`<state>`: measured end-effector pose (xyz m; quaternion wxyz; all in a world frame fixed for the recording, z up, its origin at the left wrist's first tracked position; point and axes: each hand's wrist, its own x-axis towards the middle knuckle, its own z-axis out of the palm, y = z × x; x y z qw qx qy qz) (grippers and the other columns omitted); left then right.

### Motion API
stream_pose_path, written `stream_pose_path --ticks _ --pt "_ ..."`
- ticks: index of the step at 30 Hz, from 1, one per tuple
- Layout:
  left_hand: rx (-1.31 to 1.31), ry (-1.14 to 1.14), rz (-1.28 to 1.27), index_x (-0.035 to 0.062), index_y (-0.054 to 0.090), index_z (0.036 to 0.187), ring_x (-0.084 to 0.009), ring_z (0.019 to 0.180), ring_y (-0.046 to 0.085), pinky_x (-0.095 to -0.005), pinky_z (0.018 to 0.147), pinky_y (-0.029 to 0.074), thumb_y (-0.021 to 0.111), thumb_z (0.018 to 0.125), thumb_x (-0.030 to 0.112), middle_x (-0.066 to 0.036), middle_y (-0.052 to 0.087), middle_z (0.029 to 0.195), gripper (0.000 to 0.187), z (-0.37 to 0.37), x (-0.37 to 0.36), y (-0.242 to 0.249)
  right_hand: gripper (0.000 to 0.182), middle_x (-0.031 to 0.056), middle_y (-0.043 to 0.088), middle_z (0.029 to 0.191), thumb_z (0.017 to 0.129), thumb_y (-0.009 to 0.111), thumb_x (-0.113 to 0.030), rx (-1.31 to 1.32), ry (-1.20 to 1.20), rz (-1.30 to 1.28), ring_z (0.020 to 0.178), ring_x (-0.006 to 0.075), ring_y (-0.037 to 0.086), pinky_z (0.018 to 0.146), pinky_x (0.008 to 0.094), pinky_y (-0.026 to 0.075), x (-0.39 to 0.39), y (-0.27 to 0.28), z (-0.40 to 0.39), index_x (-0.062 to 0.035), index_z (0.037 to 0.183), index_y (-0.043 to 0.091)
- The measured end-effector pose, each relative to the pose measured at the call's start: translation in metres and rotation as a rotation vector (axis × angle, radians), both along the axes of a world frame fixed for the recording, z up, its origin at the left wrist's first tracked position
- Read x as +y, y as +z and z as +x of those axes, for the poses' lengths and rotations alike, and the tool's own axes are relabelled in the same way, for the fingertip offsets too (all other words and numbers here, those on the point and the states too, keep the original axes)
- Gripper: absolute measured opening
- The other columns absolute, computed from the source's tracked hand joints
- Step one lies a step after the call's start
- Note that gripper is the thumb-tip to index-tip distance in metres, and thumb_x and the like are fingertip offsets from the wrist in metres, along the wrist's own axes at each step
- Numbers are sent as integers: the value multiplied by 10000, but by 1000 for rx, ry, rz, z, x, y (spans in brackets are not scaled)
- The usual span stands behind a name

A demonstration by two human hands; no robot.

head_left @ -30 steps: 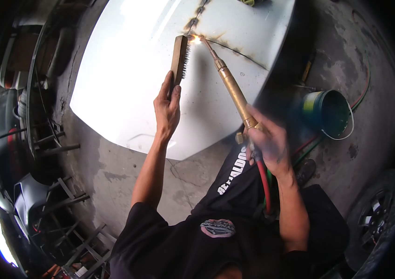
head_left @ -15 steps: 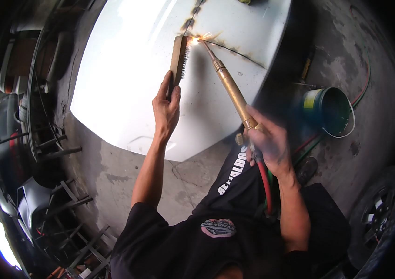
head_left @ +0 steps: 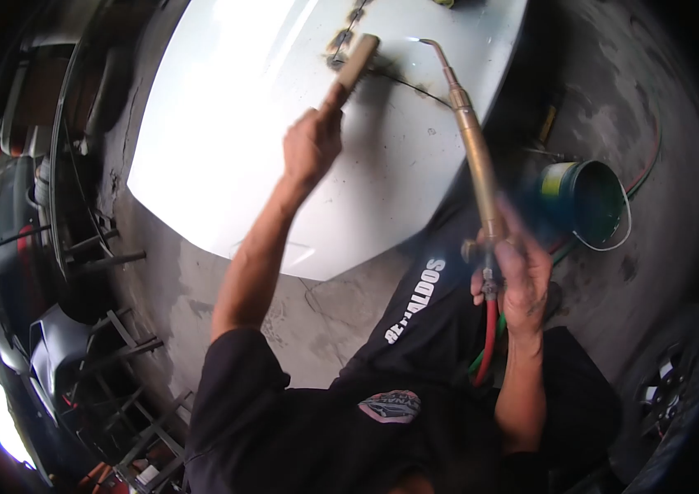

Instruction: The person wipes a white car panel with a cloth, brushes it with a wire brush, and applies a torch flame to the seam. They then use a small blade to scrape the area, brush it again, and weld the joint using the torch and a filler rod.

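My left hand [head_left: 313, 146] is closed round the handle of a wire brush [head_left: 358, 62], held over a white car panel [head_left: 284, 165] beside a scorched crack [head_left: 405, 82]. The brush is slightly blurred and its bristles are hidden. In my right hand [head_left: 521, 276] is a brass gas welding torch [head_left: 473, 140]. Its bent tip points left above the panel, apart from the crack, with a small pale flame [head_left: 413, 39] at the end. A red hose [head_left: 489, 329] and a green hose run down from the torch handle.
A green bucket [head_left: 587, 202] with a wire handle lies tipped on the concrete floor to the right. A wheel [head_left: 669, 387] stands at the lower right. Dark metal racks [head_left: 119, 354] and car parts line the left side.
The torch has swung right, away from the crack, and the sparks are gone. My left hand has moved up and right, tilting the brush over the scorched area.
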<state>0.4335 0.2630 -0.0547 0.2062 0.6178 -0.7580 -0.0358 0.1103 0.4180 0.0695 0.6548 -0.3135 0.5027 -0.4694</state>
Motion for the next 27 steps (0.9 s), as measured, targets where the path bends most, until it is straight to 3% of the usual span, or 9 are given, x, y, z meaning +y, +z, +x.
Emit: stream_pose_path --ticks 4,8,12,16,18,20,21,22,27 --pt "-74 125 100 228 509 1547 -343 592 641 -490 530 507 632 985 149 -167 648 740 580 -15 13 4 578 116 627 977 1013 535 -166 13 -38 -72 562 117 629 471 240 530 15 20 -21 16 1554 438" --pt "-35 -102 44 281 508 1545 -337 633 657 -468 546 527 630 976 125 -156 659 762 603 -21 42 -3 622 137 635 972 990 535 -186 -7 -97 -173 562 117 630 462 235 526 19 29 -24 29 1562 417" --pt "3 127 99 262 511 1544 -343 579 628 -475 537 515 634 981 125 -144 637 703 592 2 16 10 646 153 635 973 981 549 -209 -45 -98 -192 569 120 636 463 232 535 22 33 -27 34 1563 410" --pt "26 -74 132 311 519 1533 -367 667 657 -484 615 551 625 976 135 -164 657 796 594 -30 49 10 655 162 626 976 976 554 -221 -8 -81 -224 584 140 648 442 234 530 24 37 -28 40 1560 410" --pt "29 77 119 235 509 1546 -350 594 640 -467 565 534 597 1003 126 -145 654 711 560 23 14 8 662 165 623 978 976 550 -227 -20 -91 -218 587 145 649 444 236 531 30 38 -35 41 1563 402" --pt "226 170 146 49 595 1445 -317 535 590 -413 535 491 562 1006 56 -204 684 834 441 11 18 40 669 168 620 981 976 547 -233 -42 -89 -205 590 151 650 445 238 532 33 41 -35 43 1567 394" --pt "39 50 52 229 514 1543 -343 561 618 -465 555 525 599 1002 115 -146 643 700 559 10 22 24 681 170 617 985 976 546 -242 -24 -119 -202 596 157 653 445 239 531 32 42 -34 46 1570 383" --pt "137 -63 -30 274 514 1542 -355 593 633 -484 575 531 613 991 123 -153 641 736 580 -5 41 2 692 172 613 990 975 545 -250 -7 -145 -192 603 163 655 444 240 530 34 44 -33 50 1574 373" --pt "69 50 153 284 521 1534 -365 624 663 -483 582 537 607 999 139 -170 673 753 562 20 19 15 726 206 597 1001 972 568 -261 -19 -154 -187 572 179 641 440 253 536 44 52 -45 60 1582 342"
